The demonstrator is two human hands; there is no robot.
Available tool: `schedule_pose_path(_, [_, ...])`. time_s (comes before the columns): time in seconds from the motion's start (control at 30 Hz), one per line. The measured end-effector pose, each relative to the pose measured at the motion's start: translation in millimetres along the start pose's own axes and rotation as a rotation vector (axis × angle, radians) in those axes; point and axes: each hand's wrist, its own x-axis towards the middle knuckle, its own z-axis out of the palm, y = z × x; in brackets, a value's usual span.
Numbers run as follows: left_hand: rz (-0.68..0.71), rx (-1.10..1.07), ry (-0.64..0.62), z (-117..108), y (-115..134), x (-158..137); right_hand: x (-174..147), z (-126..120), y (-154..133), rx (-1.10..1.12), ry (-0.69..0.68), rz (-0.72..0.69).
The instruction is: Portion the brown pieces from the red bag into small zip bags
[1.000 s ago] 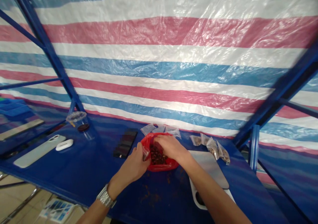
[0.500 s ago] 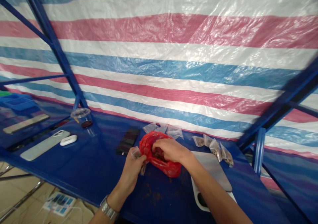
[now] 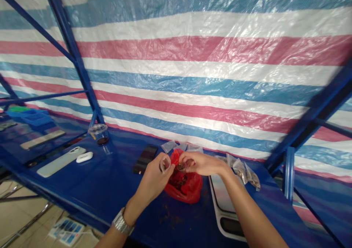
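Note:
A red plastic bag (image 3: 189,193) lies open on the blue table, with dark brown crumbly stuff (image 3: 178,180) inside. My left hand (image 3: 155,174), with a metal-band watch on the wrist, is closed on a small clear plastic bag (image 3: 165,163) whose mouth gapes upward at the left of the red bag. Over the red bag, my right hand (image 3: 199,163) pinches some of the brown bits (image 3: 181,166) between its fingertips. Brown crumbs (image 3: 172,217) are scattered on the table in front.
A flat scale (image 3: 224,196) sits partly under my right forearm. Filled small bags (image 3: 247,173) lie beyond it; flat clear bags (image 3: 169,146) lie at the back. Leftward are a black object (image 3: 145,158), a white case (image 3: 84,157), a phone (image 3: 62,162) and a clear cup (image 3: 99,133).
My right hand has risen out of the red bag with brown bits in its fingers. My left hand has lifted the small bag and turned its mouth up. The view has shifted slightly.

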Motion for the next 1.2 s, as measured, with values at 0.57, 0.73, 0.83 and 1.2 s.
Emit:
schedule_pose_path(0.57, [-0.040,-0.113,0.016,48.9,-62.7,-9.9,-7.8,21.3,-53.4,-0.395,0.149,-0.107])
schedule_pose_path(0.73, [-0.046,-0.112,0.026,50.9,-63.6,-11.3,-7.2,28.0,-59.4,-0.472,0.193,-0.093])
schedule_pose_path(0.83, [-0.041,-0.138,0.027,49.9,-62.0,-12.4,-6.4,28.6,-61.3,-0.481,0.185,-0.121])
schedule_pose_path(1.2, [-0.007,-0.177,0.041,44.0,-58.4,-16.4,-10.0,26.8,-61.6,-0.471,0.224,-0.126])
